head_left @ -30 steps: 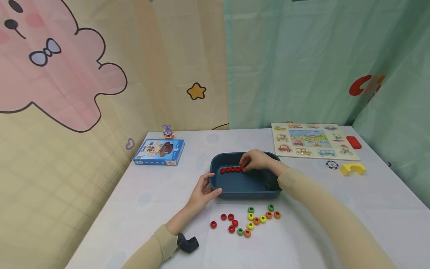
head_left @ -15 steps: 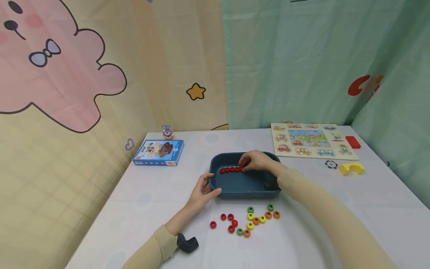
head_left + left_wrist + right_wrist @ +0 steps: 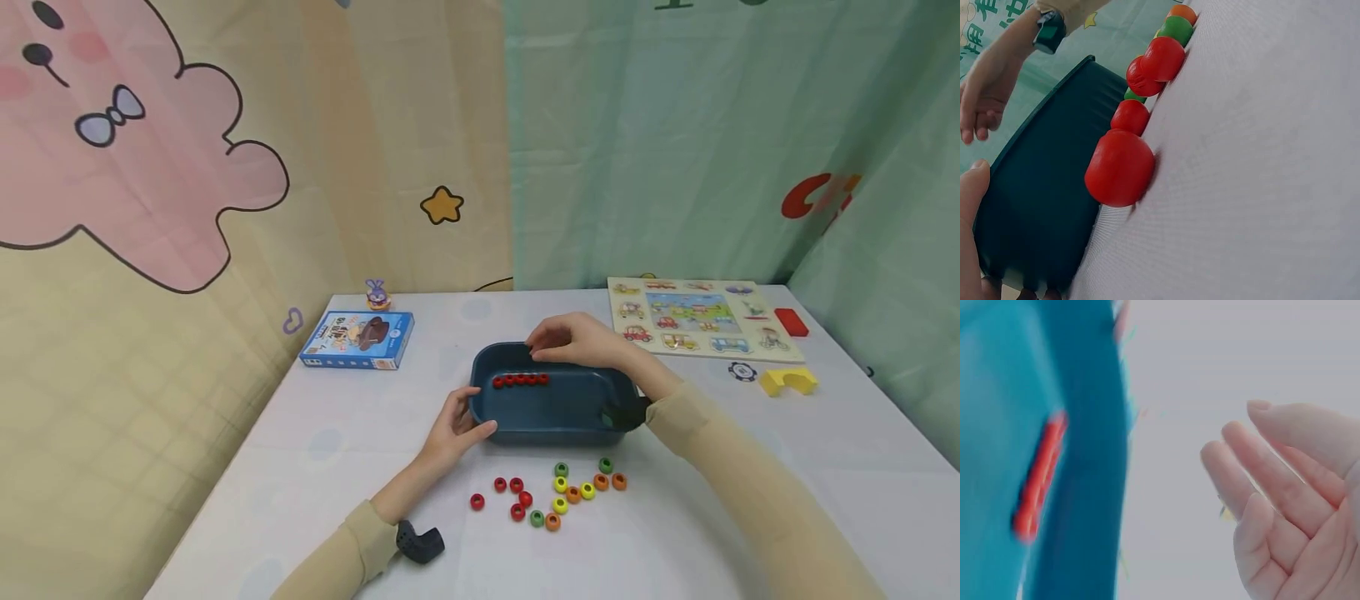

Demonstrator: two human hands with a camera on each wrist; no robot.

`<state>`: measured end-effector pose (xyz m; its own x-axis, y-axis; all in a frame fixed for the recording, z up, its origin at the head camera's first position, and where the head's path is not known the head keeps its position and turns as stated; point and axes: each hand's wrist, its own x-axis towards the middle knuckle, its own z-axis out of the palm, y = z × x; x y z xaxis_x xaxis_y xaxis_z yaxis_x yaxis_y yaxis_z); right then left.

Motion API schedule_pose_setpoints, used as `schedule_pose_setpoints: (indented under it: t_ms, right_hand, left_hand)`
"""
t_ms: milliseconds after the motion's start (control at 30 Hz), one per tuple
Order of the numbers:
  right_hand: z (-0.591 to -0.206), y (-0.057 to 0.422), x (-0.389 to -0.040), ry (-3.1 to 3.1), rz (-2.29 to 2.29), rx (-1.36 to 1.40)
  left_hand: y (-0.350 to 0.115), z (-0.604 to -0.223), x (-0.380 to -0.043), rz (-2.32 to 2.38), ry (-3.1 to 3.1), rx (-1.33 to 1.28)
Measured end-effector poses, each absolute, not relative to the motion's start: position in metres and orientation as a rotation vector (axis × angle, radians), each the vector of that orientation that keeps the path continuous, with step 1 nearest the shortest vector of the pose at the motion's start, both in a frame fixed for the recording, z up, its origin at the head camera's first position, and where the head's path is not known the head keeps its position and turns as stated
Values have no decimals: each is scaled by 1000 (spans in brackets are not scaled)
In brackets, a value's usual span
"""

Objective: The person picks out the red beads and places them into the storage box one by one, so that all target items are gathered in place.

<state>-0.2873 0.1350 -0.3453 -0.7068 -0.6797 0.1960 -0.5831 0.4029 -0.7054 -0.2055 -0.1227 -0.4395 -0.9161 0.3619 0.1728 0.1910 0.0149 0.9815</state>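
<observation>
A dark blue tray [image 3: 551,417] stands on the table, with a short row of red beads [image 3: 521,380] along its inner far side. My left hand [image 3: 448,433] holds the tray's left end, thumb toward the front corner and fingers at the side. Over the far rim hovers my right hand [image 3: 573,340], raised off the beads. The right wrist view shows its fingers [image 3: 1291,500] loosely bent with nothing between them. Loose red beads [image 3: 1121,167] lie in front of the tray, beside green, yellow and orange beads [image 3: 573,494].
At the back left are a blue box [image 3: 357,339] and a small rabbit figure [image 3: 377,295]. A wooden picture puzzle [image 3: 701,319], a red block [image 3: 791,322], a patterned disc [image 3: 742,372] and a yellow arch block [image 3: 788,382] lie to the right.
My right hand has lifted from the right end of the red row to above the far rim, leaving the end bead in line. The left hand stays on the tray.
</observation>
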Motion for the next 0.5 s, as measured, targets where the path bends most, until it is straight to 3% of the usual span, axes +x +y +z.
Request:
schedule_pose_setpoints:
  t_ms: [200, 500]
  right_hand:
    - [-343, 122, -228, 2357, -1256, -1327]
    - [-396, 108, -182, 2196, -1377, -1391]
  left_hand:
    - [-123, -439, -205, 2034, 2156, 596]
    - [-124, -446, -210, 2052, 2146, 655]
